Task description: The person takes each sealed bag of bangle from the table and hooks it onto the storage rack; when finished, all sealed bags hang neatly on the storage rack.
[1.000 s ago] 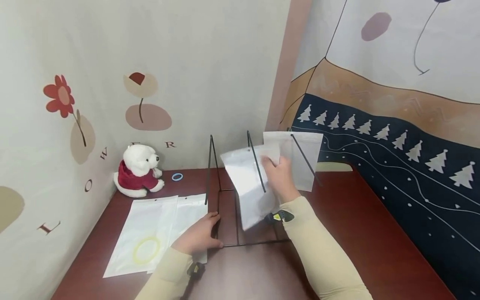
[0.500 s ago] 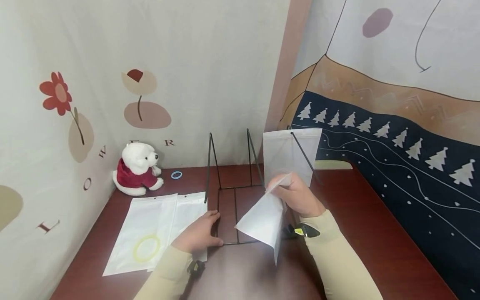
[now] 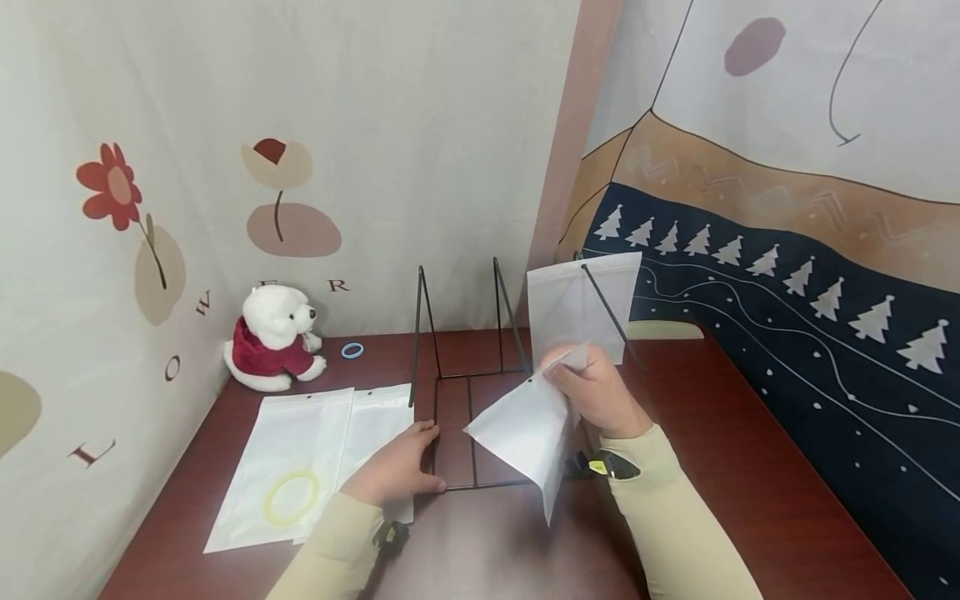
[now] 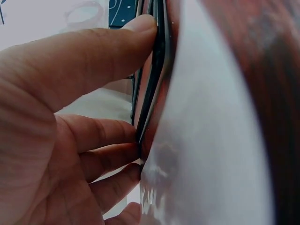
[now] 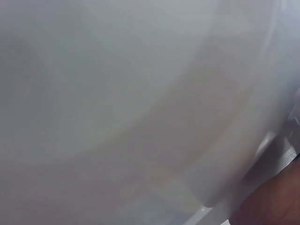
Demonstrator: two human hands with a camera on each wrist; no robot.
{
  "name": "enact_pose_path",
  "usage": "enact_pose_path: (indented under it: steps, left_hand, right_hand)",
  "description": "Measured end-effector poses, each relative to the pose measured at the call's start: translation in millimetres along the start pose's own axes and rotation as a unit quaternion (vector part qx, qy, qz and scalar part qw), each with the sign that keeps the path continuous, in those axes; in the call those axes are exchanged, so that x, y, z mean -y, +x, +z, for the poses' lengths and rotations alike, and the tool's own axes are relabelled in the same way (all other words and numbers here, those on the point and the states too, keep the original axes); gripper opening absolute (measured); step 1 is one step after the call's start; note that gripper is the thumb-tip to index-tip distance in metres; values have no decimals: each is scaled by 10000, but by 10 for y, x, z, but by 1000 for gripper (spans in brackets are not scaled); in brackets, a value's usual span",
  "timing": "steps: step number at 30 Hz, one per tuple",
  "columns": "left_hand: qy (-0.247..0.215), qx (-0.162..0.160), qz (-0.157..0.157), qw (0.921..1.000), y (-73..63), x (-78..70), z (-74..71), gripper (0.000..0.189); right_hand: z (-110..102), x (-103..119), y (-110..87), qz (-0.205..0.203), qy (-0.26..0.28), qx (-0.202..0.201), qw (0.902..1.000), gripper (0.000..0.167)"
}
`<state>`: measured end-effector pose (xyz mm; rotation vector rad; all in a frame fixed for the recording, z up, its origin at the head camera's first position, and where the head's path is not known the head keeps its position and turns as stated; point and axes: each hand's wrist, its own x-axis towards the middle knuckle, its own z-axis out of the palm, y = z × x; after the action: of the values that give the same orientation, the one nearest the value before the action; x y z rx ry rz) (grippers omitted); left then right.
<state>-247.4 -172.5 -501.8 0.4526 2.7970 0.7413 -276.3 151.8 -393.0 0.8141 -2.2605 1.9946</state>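
Note:
My right hand (image 3: 603, 396) pinches the top edge of a white zip bag (image 3: 517, 433), which is bent and hangs down. The bag's small hole is at the front tip of the middle prong of a black wire rack (image 3: 474, 450); whether the prong passes through it, I cannot tell. Blurred translucent plastic (image 5: 117, 93) fills most of the right wrist view. My left hand (image 3: 397, 467) holds the rack's base at the left front corner, thumb and fingertips on the bars (image 4: 157, 61). Another white bag (image 3: 555, 304) hangs on the right prong.
On the left lie overlapping white bags (image 3: 292, 442), the front one showing a yellow ring (image 3: 292, 497). A plush bear (image 3: 273, 333) in a red garment sits behind them, beside a light-blue ring (image 3: 352, 351). Fabric-covered walls stand behind and to the right of the table (image 3: 712, 450).
My right hand has moved right and toward me, taking the bag from around the middle prong to its front tip, where it now bends. The left hand keeps its place on the rack.

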Motion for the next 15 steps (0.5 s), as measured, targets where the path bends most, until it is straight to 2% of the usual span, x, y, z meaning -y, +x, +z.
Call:
enact_pose_path:
  steps: [8, 15]
  left_hand:
    - [63, -1, 31, 10000, 4, 12, 11, 90]
    - [25, -18, 21, 10000, -6, -7, 5, 91]
  right_hand:
    - [6, 15, -1, -172, -88, -63, 9998, 17]
    - [14, 30, -5, -300, 65, -79, 9995, 18]
